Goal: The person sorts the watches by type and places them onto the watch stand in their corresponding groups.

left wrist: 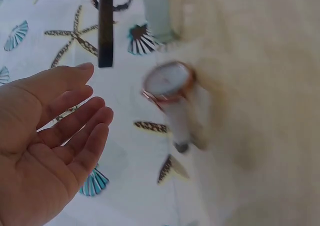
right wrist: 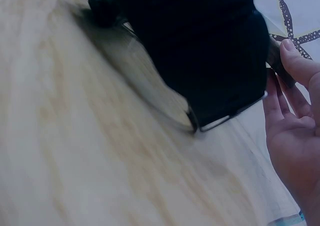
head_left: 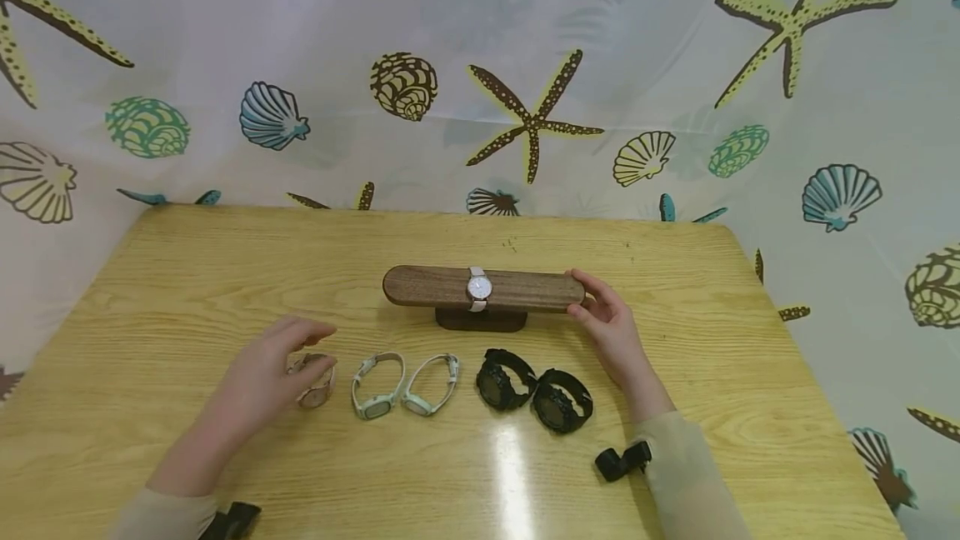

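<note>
My left hand (head_left: 258, 377), fingers loosely bent, hovers at a watch with a rose-gold case (head_left: 317, 395) on the table's left. In the left wrist view, a gap separates the fingers from that watch (left wrist: 167, 79), which is slightly blurred. My right hand (head_left: 617, 336) pinches the right end of a wooden watch stand (head_left: 427, 285) between thumb and fingers. Around the stand's middle sits a white-faced watch with a pale strap (head_left: 479, 287). The right wrist view shows the stand's end (right wrist: 280, 65) between thumb and fingers, the rest hidden behind a large black watch.
In front of the stand lie a pale green watch (head_left: 377, 407), a white-strapped watch (head_left: 418, 404) and two black watches (head_left: 495, 386), (head_left: 555, 408). The wooden table (head_left: 262, 265) meets a shell-patterned cloth (head_left: 450, 15) at its back and sides.
</note>
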`<state>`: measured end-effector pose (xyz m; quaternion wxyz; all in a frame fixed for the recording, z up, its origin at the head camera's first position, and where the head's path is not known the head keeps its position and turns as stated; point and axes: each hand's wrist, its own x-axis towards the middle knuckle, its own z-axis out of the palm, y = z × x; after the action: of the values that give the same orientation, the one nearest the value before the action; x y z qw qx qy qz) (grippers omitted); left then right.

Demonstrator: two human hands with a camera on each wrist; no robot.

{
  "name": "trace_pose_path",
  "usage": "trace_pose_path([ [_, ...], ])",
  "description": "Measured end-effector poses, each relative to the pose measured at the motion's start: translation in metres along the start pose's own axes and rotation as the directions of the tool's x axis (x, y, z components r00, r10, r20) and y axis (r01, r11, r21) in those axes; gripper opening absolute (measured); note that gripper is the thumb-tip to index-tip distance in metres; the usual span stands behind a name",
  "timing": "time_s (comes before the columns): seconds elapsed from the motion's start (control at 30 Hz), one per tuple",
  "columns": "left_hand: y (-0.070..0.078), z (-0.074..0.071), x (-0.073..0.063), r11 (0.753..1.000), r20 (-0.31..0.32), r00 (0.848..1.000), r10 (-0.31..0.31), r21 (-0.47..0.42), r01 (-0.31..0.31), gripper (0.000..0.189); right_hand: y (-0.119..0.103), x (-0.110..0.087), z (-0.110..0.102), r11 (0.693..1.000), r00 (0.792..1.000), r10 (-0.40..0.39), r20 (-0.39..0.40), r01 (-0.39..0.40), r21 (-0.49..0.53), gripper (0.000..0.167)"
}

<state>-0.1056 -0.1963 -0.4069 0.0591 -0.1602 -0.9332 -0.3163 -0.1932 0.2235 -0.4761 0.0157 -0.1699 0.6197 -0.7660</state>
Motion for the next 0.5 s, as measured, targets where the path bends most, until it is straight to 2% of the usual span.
trace_pose_path([
  [0.13,-0.016,-0.001,-0.017,0.999,0.026,0.999,-0.043,0.012,0.043,0.032,0.0,0.0,0.0,1.0,1.0,0.008,-0.004,-0.008,-0.007,0.05],
  [0.3,-0.024,0.002,-0.029,0.995,0.09,0.99,-0.104,0.012,0.103,0.03,-0.001,0.0,0.0,1.0,1.0,0.024,-0.017,-0.024,-0.001,0.051],
  [0.5,-0.03,0.005,-0.031,0.998,0.145,0.988,-0.049,0.034,0.045,0.014,-0.001,0.0,0.001,1.0,1.0,0.027,-0.013,-0.027,0.004,0.051],
])
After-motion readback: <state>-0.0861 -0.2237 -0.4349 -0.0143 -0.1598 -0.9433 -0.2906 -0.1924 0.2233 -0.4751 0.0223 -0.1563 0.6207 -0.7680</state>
